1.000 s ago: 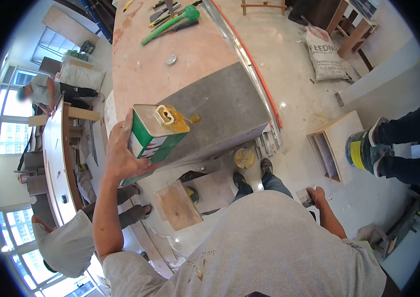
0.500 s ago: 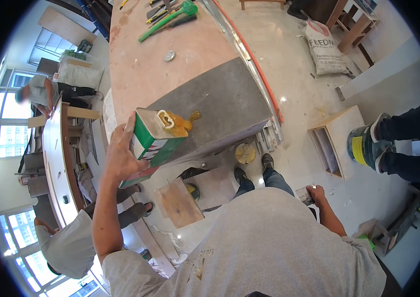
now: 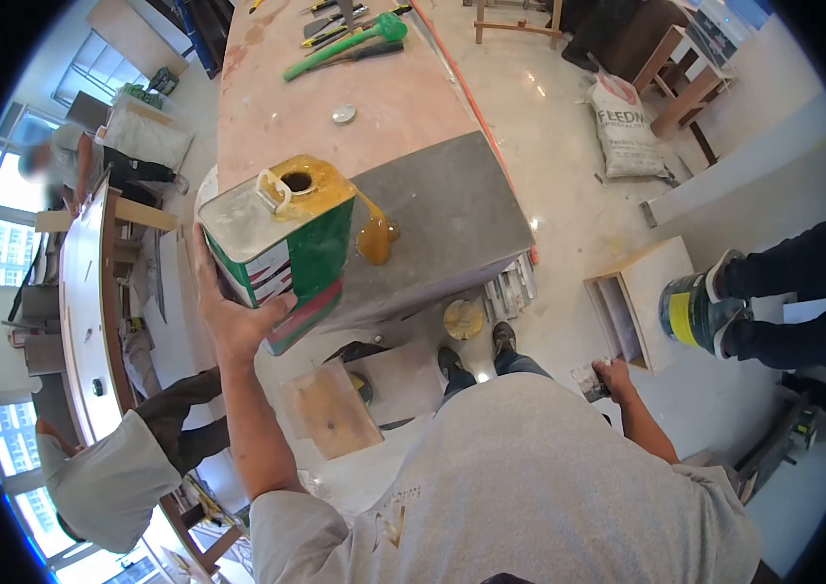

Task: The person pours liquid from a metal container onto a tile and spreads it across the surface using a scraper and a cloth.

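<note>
My left hand (image 3: pixel 238 316) grips the lower side of a green and white metal can (image 3: pixel 321 243), which is held up nearly upright over the near left part of a grey panel (image 3: pixel 452 190). Amber glue coats the can's top around its open round hole, beside a white plastic handle. A puddle of glue (image 3: pixel 374 241) lies on the panel just right of the can, with a thick strand reaching it from the can's edge. Low at my right side, my right hand (image 3: pixel 614 378) is closed on a flat, stained scraper (image 3: pixel 589 381).
A green mallet (image 3: pixel 340 49) and other tools lie at the workbench's (image 3: pixel 267 107) far end, with a round lid (image 3: pixel 344 114) nearer. People stand at a left table (image 3: pixel 87 292). On the right are a sack (image 3: pixel 624 131), a wooden box (image 3: pixel 642 292) and a person on a bucket (image 3: pixel 690 313).
The can has come closer and tipped back from tilted toward upright, showing its hole. The glue puddle on the panel has grown. My right hand still holds the scraper.
</note>
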`<state>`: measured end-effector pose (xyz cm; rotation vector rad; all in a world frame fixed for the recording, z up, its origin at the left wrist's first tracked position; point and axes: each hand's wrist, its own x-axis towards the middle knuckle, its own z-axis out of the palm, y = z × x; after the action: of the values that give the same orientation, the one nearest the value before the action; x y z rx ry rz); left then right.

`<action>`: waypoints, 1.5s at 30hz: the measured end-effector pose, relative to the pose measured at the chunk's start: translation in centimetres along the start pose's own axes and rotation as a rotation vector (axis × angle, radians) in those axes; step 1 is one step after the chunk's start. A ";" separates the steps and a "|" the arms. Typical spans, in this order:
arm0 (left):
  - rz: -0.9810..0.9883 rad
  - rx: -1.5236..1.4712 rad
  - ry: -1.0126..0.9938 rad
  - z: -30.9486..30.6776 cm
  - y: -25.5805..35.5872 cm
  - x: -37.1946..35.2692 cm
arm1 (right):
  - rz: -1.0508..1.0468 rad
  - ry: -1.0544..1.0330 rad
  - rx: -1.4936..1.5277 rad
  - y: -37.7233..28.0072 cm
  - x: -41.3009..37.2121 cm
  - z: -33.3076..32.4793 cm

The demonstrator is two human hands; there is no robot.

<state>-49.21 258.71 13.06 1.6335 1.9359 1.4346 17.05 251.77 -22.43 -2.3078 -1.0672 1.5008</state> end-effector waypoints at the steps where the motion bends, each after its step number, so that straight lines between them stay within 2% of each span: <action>1: 0.005 -0.031 0.019 0.1 -0.3 -0.1 | -0.019 -0.015 0.018 -1.5 -0.1 -0.3; 4: -0.066 -0.069 0.031 0.6 -1.0 -0.4 | -0.008 0.015 0.213 -5.1 0.9 -0.9; 8: -0.079 -0.090 0.070 1.3 -3.1 -0.5 | -0.171 -0.005 0.354 -11.2 0.5 -1.0; 11: -0.070 -0.088 0.074 1.1 -4.0 -0.8 | -0.269 -0.102 0.433 -19.0 -4.1 -0.9; 13: -0.027 -0.102 0.047 0.3 -5.0 -0.6 | -0.325 -0.242 0.451 -23.3 -6.8 -0.8; 17: -0.071 -0.138 -0.099 -1.4 -6.4 0.0 | -0.394 -0.363 0.581 -28.4 -7.8 -0.8; 21: -0.076 -0.081 -0.211 -2.2 -5.6 0.9 | -0.322 -0.499 0.897 -35.5 -10.7 0.0; 26: -0.046 -0.047 -0.277 -2.4 -6.3 2.1 | -0.523 -0.709 0.591 -44.7 -12.0 3.4; 31: -0.076 -0.006 -0.306 -2.1 -4.8 2.7 | -0.543 -0.814 0.598 -53.2 -13.7 9.4; 33: -0.087 -0.003 -0.308 -2.0 -4.6 2.6 | -0.512 -0.869 0.611 -55.1 -13.1 11.4; 36: -0.093 0.034 -0.295 -2.2 -4.7 2.4 | -0.512 -0.832 0.562 -56.5 -12.8 12.6; 41: -0.129 -0.012 -0.283 -2.5 -6.2 2.0 | -0.450 -0.877 0.588 -56.1 -10.2 13.6; 45: -0.160 0.000 -0.285 -2.5 -6.4 2.1 | -0.374 -0.937 0.609 -56.3 -11.6 13.5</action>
<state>-55.71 259.78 10.18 1.5469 1.8541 1.0770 -23.27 282.01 8.35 -0.9150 -0.9149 2.3391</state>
